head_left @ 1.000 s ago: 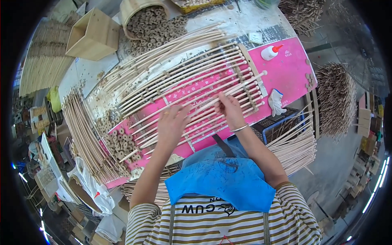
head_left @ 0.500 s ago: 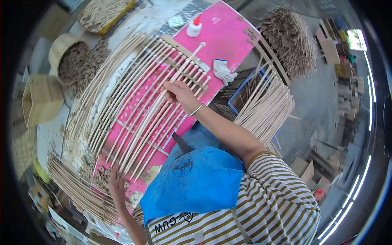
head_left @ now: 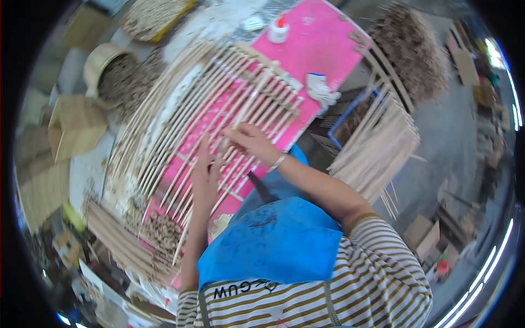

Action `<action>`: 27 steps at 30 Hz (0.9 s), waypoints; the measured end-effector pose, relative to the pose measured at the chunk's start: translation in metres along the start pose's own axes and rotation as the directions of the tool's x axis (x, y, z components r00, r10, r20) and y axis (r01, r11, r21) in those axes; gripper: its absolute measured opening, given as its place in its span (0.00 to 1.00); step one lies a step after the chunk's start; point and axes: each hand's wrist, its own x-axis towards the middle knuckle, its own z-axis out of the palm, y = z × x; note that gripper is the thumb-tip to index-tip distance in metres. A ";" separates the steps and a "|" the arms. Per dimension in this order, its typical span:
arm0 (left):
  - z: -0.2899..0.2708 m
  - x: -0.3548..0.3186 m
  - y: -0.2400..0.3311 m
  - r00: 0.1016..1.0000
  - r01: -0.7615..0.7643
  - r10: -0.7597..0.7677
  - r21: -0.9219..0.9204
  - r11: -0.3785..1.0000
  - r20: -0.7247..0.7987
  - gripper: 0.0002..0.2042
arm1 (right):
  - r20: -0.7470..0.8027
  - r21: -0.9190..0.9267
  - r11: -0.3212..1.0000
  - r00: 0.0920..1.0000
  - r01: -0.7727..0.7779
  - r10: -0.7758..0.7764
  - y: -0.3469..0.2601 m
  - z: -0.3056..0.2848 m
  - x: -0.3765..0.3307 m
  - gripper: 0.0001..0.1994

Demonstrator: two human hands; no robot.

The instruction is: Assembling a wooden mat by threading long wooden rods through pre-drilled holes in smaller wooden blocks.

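Head view. The right hand closes in a narrow pinch on a stick. From this grip the stick runs outward and to the right, its ball end lying by the wooden rail. The left hand has changed position: half a second ago it was at the rings, which lie to the left of the grip and nearer the operator; it is now just beside the right hand. A small pale shape shows between the two hands. Blur hides whether it is a ring, and I cannot tell whether the left fingers hold anything. In my judgement, the change means the work has passed from reaching at the pile to two-handed handling at one stick.

Surroundings, taken from the grip: the row of sticks extends to the left, over the pink sheet. Beyond the grip stands the bottle, white with a red tip. To the right lies the glove. Farther off, outward and left, is the tub, tipped toward spilled rings.
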 end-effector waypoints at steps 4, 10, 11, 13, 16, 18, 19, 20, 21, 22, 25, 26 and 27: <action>-0.001 -0.012 0.007 0.995 0.100 -0.102 -0.100 0.990 -0.012 0.34 | 0.125 -0.087 0.989 0.983 -0.122 0.132 -0.003 0.010 -0.017 0.19; -0.007 -0.024 0.009 0.984 0.177 -0.174 -0.230 0.957 0.031 0.32 | 0.213 -0.076 0.996 0.975 -0.047 0.062 -0.007 0.013 -0.021 0.18; -0.009 -0.025 0.010 0.984 0.178 -0.177 -0.230 0.957 0.026 0.32 | 0.219 -0.077 0.996 0.974 -0.048 0.064 -0.011 0.010 -0.019 0.18; -0.014 -0.030 0.011 0.981 0.193 -0.195 -0.256 0.947 0.018 0.28 | 0.095 0.035 0.999 0.995 -0.036 0.033 -0.024 -0.003 -0.015 0.17; -0.022 -0.042 -0.003 0.969 0.247 -0.235 -0.219 0.944 0.078 0.22 | -0.042 0.057 0.998 0.999 0.035 -0.032 -0.039 -0.031 -0.007 0.17; -0.023 -0.048 -0.008 0.967 0.255 -0.244 -0.237 0.937 0.075 0.20 | -0.050 0.057 0.996 0.997 0.067 -0.064 -0.047 -0.041 -0.003 0.17; -0.023 -0.049 -0.010 0.965 0.263 -0.254 -0.255 0.931 0.070 0.17 | -0.057 0.056 0.993 0.994 0.099 -0.096 -0.048 -0.045 -0.002 0.17; -0.023 -0.048 -0.009 0.965 0.264 -0.253 -0.254 0.931 0.072 0.17 | -0.060 0.057 0.993 0.994 0.099 -0.095 -0.047 -0.047 -0.001 0.17; -0.024 -0.047 -0.007 0.965 0.262 -0.251 -0.251 0.932 0.076 0.17 | -0.081 0.015 0.997 0.994 0.078 -0.076 -0.045 -0.049 -0.001 0.18; -0.024 -0.046 -0.006 0.966 0.260 -0.248 -0.247 0.933 0.079 0.17 | -0.103 -0.026 0.998 0.993 0.055 -0.058 -0.044 -0.051 -0.001 0.20; -0.021 -0.045 -0.008 0.975 0.223 -0.217 -0.203 0.953 0.052 0.17 | -0.146 -0.089 0.995 0.989 -0.038 0.024 -0.043 -0.055 -0.005 0.19; -0.021 -0.045 -0.008 0.974 0.226 -0.219 -0.204 0.952 0.055 0.17 | -0.148 -0.088 0.995 0.989 -0.041 0.027 -0.044 -0.052 -0.008 0.19; -0.021 -0.044 -0.008 0.969 0.245 -0.239 -0.203 0.948 0.055 0.16 | -0.119 0.065 0.998 0.993 -0.018 0.026 -0.047 -0.048 -0.011 0.18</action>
